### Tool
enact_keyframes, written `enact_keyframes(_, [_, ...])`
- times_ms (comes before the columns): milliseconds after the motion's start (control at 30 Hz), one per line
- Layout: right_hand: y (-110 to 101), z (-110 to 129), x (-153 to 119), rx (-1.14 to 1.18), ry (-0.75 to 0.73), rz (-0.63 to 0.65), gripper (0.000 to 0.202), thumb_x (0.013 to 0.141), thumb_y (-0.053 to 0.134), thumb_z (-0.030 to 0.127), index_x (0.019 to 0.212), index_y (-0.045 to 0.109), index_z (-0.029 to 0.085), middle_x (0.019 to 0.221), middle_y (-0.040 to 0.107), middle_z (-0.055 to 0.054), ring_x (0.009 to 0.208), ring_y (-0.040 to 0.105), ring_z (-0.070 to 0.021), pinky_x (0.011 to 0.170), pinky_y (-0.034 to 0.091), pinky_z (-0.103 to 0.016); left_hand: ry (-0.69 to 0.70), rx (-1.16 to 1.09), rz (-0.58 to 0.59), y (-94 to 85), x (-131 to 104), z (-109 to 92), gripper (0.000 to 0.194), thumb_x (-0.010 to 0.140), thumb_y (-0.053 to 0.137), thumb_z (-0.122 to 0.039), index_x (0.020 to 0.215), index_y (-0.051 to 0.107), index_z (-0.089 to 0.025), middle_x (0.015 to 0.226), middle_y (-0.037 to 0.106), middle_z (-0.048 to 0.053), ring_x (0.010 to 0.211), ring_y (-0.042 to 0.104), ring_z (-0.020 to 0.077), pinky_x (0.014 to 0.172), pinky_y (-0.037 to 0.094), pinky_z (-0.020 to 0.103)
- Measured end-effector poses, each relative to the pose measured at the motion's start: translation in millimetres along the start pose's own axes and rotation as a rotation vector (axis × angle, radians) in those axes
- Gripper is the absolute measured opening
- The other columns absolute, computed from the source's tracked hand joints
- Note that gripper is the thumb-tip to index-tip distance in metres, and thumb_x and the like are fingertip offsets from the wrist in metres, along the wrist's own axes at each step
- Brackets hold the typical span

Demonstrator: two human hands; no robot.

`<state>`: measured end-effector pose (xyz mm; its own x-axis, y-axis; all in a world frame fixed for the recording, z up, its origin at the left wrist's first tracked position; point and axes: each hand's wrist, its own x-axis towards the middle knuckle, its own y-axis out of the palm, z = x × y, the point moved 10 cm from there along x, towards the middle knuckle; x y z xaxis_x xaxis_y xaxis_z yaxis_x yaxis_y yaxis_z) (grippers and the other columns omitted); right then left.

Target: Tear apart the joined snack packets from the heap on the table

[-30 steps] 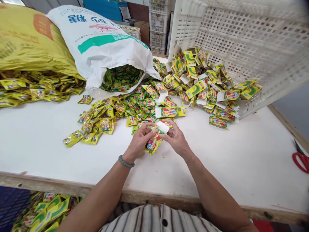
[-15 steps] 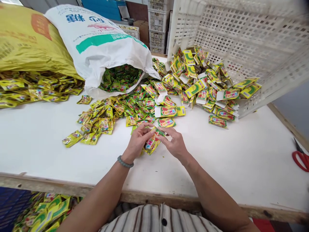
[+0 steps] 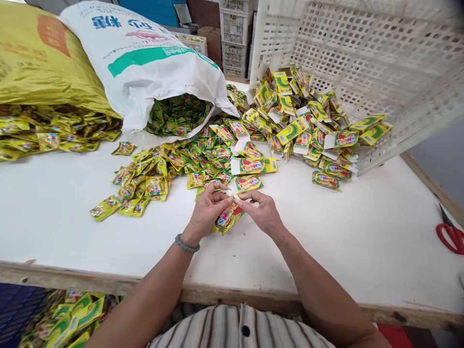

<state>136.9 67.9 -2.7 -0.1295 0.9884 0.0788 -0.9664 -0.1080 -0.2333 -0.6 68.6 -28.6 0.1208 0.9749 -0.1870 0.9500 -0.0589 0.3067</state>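
Note:
A small printed candy box (image 3: 229,220), yellow and green with colourful letters, is tilted between my hands above the white table. My left hand (image 3: 210,209) is closed on its upper left side, thumb over the top edge. On the other side my right hand (image 3: 261,211) pinches the top end, its fingertips meeting the left thumb. The fingers hide the box's upper end. Just beyond lie another printed box (image 3: 249,182) and a box with an open white flap (image 3: 253,166). Left of these is a pile of green and yellow candy sachets (image 3: 155,181).
A white sack (image 3: 145,72) spills green sachets; a yellow sack (image 3: 47,63) lies over more at left. A tipped white crate (image 3: 348,53) holds many boxes (image 3: 293,133). Red-handled scissors (image 3: 449,237) rest at right. Below the wooden table edge (image 3: 203,294) is a blue crate (image 3: 21,309).
My thumbs and fingertips have closed together over the top end of the box, covering more of it. The view has shifted slightly.

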Motion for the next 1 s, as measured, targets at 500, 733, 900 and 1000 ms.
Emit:
enact_keyframes(500, [-0.1, -19.5, 3.5, 0.227, 0.117, 0.146, 0.023, 0.075, 0.071, 0.04, 0.09, 0.078, 0.024, 0.091, 0.076, -0.002, 0.088, 0.068, -0.0217, 0.084, 0.051, -0.038, 0.009, -0.004, -0.01, 0.4, -0.8, -0.8, 0.043, 0.063, 0.084, -0.034, 0.092, 0.056, -0.018, 0.069, 0.072, 0.0, 0.057, 0.066, 0.014, 0.055, 0.051, 0.024])
enact_keyframes(733, [-3.2, 12.1, -5.1, -0.031, -0.096, -0.01, 0.015, 0.079, 0.063, 0.027, 0.084, 0.077, 0.024, 0.089, 0.075, -0.004, 0.09, 0.066, -0.0225, 0.083, 0.05, -0.037, -0.005, 0.002, -0.003, -0.7, -0.1, 4.7, 0.045, 0.064, 0.083, -0.037, 0.094, 0.055, -0.019, 0.063, 0.068, -0.002, 0.051, 0.063, 0.0132, 0.05, 0.048, 0.022])
enact_keyframes(900, [2.3, 9.0, -6.7, 0.0, -0.046, -0.039, 0.019, 0.084, 0.059, 0.033, 0.086, 0.075, 0.024, 0.095, 0.075, -0.003, 0.092, 0.066, -0.0219, 0.081, 0.05, -0.035, 0.007, 0.023, -0.03, 2.1, 2.4, -2.0, 0.045, 0.064, 0.082, -0.04, 0.094, 0.055, -0.019, 0.061, 0.066, -0.003, 0.049, 0.06, 0.0129, 0.048, 0.046, 0.022])
enact_keyframes(1000, [9.0, 5.4, -6.6, -0.015, -0.069, 0.002, 0.02, 0.085, 0.058, 0.034, 0.087, 0.075, 0.024, 0.096, 0.075, -0.004, 0.094, 0.067, -0.0218, 0.082, 0.051, -0.035, -0.003, 0.141, -0.019, -18.7, -8.3, -26.4, 0.044, 0.061, 0.084, -0.033, 0.094, 0.058, -0.02, 0.061, 0.066, -0.002, 0.049, 0.06, 0.0144, 0.047, 0.043, 0.021])
